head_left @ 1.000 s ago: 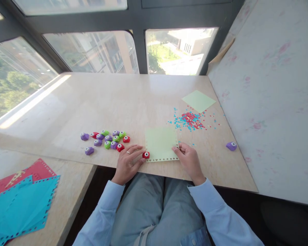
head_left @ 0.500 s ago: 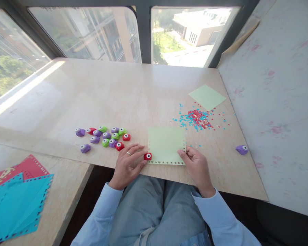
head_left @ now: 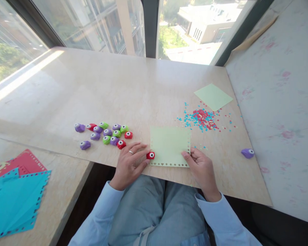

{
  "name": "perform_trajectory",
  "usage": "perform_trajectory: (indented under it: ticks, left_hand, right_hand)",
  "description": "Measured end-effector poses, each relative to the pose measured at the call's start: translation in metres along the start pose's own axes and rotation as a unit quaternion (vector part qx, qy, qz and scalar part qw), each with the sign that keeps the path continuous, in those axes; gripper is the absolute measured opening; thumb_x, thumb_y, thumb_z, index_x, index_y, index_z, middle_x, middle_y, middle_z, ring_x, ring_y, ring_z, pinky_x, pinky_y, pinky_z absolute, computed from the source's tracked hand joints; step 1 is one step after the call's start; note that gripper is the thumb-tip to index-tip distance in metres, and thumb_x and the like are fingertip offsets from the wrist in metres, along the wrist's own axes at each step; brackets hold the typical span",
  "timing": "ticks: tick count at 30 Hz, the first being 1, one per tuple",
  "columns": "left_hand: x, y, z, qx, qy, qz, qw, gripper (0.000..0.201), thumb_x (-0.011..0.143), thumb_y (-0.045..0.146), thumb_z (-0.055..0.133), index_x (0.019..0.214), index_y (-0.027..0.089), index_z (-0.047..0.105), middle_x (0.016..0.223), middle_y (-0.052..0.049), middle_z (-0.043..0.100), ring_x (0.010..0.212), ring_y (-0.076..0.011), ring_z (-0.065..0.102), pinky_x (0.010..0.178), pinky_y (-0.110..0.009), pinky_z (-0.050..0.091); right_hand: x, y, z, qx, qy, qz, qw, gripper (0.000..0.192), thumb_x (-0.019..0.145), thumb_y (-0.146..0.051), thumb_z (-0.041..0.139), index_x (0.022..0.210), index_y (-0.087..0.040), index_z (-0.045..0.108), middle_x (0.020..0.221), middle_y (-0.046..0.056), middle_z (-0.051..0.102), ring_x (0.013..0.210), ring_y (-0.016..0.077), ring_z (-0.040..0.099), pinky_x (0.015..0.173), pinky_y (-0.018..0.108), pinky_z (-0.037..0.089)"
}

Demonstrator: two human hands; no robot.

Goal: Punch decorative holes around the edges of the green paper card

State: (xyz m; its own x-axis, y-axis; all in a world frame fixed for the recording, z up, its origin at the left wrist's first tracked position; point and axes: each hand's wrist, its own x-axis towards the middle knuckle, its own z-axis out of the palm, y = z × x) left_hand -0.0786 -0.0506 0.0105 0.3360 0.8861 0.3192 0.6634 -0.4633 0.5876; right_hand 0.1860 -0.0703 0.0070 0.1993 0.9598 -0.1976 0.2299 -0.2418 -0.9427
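Note:
A pale green sheet of paper lies near the table's front edge, with small shapes punched along its bottom and side edges. My right hand pinches its right edge between thumb and fingers. At the sheet's lower left edge sits a red craft punch with a heart mark on its white top. My left hand holds this punch from the left, fingertips and thumb against it. Whether the paper is inside the punch's slot is hard to see.
Several purple, green and red craft punches stand left of my left hand. Red and blue paper bits lie behind the sheet, by another green sheet. A purple punch lies far right. Punched blue paper and red paper lie left.
The camera view has shifted slightly. Both hands, the green sheet and the red punch keep nearly the same places relative to one another.

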Motion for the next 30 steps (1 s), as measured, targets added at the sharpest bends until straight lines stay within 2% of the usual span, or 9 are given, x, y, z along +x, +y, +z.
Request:
perform_trajectory:
  ticks: [6,10,12,15,17,19,23,26,30]
  left_hand:
    - [0.000,0.001,-0.002,-0.025,0.005,-0.046,0.999,0.043,0.087,0.038,0.068,0.126,0.021,0.063,0.126,-0.010,0.066,0.121,-0.0279,0.058,0.103,-0.046,0.045]
    - [0.000,0.005,-0.002,-0.096,0.036,-0.111,0.989,0.038,0.088,0.039,0.066,0.120,0.021,0.065,0.123,-0.009,0.067,0.116,-0.0246,0.060,0.103,-0.042,0.046]
    - [-0.001,0.009,-0.004,-0.136,0.057,-0.146,0.978,0.034,0.088,0.040,0.065,0.115,0.019,0.066,0.114,-0.009,0.069,0.105,-0.0215,0.063,0.095,-0.037,0.049]
    - [0.003,0.016,-0.011,-0.147,0.052,-0.219,0.963,0.029,0.086,0.045,0.062,0.089,0.016,0.067,0.077,-0.003,0.065,0.068,-0.0137,0.057,0.066,-0.026,0.048]
    - [0.011,0.019,-0.018,-0.131,0.004,-0.278,0.952,0.039,0.084,0.051,0.062,0.065,0.016,0.057,0.058,0.002,0.051,0.054,-0.0102,0.045,0.051,-0.023,0.037]
    - [0.022,0.019,-0.025,-0.139,-0.089,-0.323,0.932,0.051,0.081,0.059,0.060,0.055,0.017,0.048,0.051,0.003,0.044,0.049,-0.0089,0.041,0.046,-0.023,0.030]
    - [0.048,0.012,-0.033,-0.180,-0.261,-0.422,0.849,0.059,0.078,0.072,0.053,0.055,0.018,0.053,0.044,0.002,0.042,0.037,-0.0108,0.042,0.039,-0.024,0.030]
    - [0.060,0.006,-0.035,-0.186,-0.329,-0.418,0.826,0.063,0.071,0.078,0.057,0.053,0.017,0.054,0.042,0.002,0.043,0.035,-0.0114,0.043,0.037,-0.025,0.033]
    - [0.066,0.003,-0.034,-0.148,-0.373,-0.390,0.829,0.069,0.069,0.083,0.056,0.050,0.017,0.052,0.041,0.000,0.045,0.035,-0.0113,0.043,0.036,-0.024,0.030]
  right_hand:
    - [0.001,-0.001,0.001,0.034,0.002,0.006,0.999,0.036,0.083,-0.049,0.068,0.103,-0.019,0.069,0.087,0.006,0.072,0.083,0.0228,0.068,0.073,0.032,0.053]
    - [0.002,0.001,0.000,0.022,-0.003,-0.011,1.000,0.035,0.083,-0.049,0.067,0.103,-0.019,0.069,0.082,0.005,0.071,0.080,0.0228,0.067,0.069,0.032,0.053]
    - [0.002,0.002,0.000,0.015,-0.004,-0.020,1.000,0.035,0.084,-0.049,0.066,0.102,-0.019,0.069,0.079,0.005,0.070,0.079,0.0224,0.066,0.066,0.031,0.052]
    - [0.002,0.003,0.000,0.015,-0.012,-0.025,0.999,0.035,0.085,-0.049,0.065,0.103,-0.019,0.068,0.080,0.004,0.070,0.078,0.0216,0.066,0.066,0.030,0.051]
    - [0.002,0.003,0.000,0.012,-0.016,-0.029,0.999,0.036,0.085,-0.049,0.064,0.104,-0.019,0.067,0.086,0.005,0.072,0.079,0.0214,0.067,0.066,0.030,0.051]
    - [0.002,0.002,0.000,0.005,-0.015,-0.034,0.999,0.036,0.085,-0.049,0.064,0.104,-0.019,0.066,0.092,0.006,0.073,0.081,0.0214,0.067,0.067,0.030,0.051]
    - [0.001,0.003,0.000,-0.004,-0.018,-0.047,0.999,0.035,0.086,-0.049,0.063,0.103,-0.019,0.066,0.093,0.006,0.074,0.080,0.0210,0.067,0.065,0.029,0.050]
    - [0.002,0.003,0.001,-0.006,-0.015,-0.054,0.998,0.035,0.086,-0.048,0.062,0.104,-0.019,0.065,0.092,0.006,0.073,0.081,0.0211,0.067,0.066,0.029,0.050]
    - [0.004,0.004,0.002,0.004,-0.018,-0.057,0.998,0.036,0.086,-0.048,0.062,0.107,-0.018,0.064,0.086,0.005,0.072,0.080,0.0214,0.068,0.069,0.030,0.051]
